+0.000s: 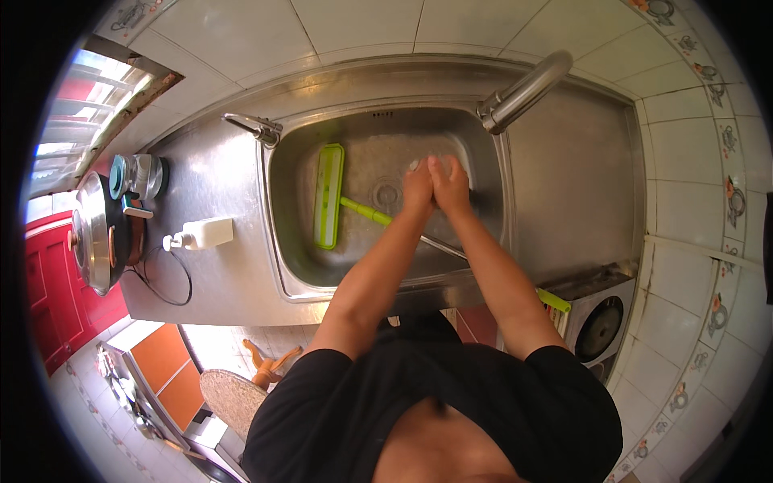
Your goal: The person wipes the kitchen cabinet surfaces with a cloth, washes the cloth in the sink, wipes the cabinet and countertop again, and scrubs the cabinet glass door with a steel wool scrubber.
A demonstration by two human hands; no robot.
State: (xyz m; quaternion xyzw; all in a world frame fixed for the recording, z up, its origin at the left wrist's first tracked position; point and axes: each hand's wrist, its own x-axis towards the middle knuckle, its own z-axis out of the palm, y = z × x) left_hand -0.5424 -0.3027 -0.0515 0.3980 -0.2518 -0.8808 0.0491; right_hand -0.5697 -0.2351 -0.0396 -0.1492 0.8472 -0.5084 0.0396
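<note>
My left hand [418,186] and my right hand [452,184] are pressed together above the stainless steel sink [374,142], right of its drain [386,194]. The fingers are curled and partly hidden, so whether anything lies between the palms cannot be seen. In the basin lies a flat mop with a lime-green head [329,196], a pale strip running along it. Its green and metal handle [368,211] slants under my forearms to the front rim. Behind my right hand, the curved faucet [525,90] rises from the sink's back right corner.
A smaller metal tap [266,130] stands at the back left corner. On the left counter are a white pump bottle [208,233], a dark cable [188,284], a glass jar [145,172] and a glass-lidded pan [99,235]. A metal appliance [598,326] stands at the lower right.
</note>
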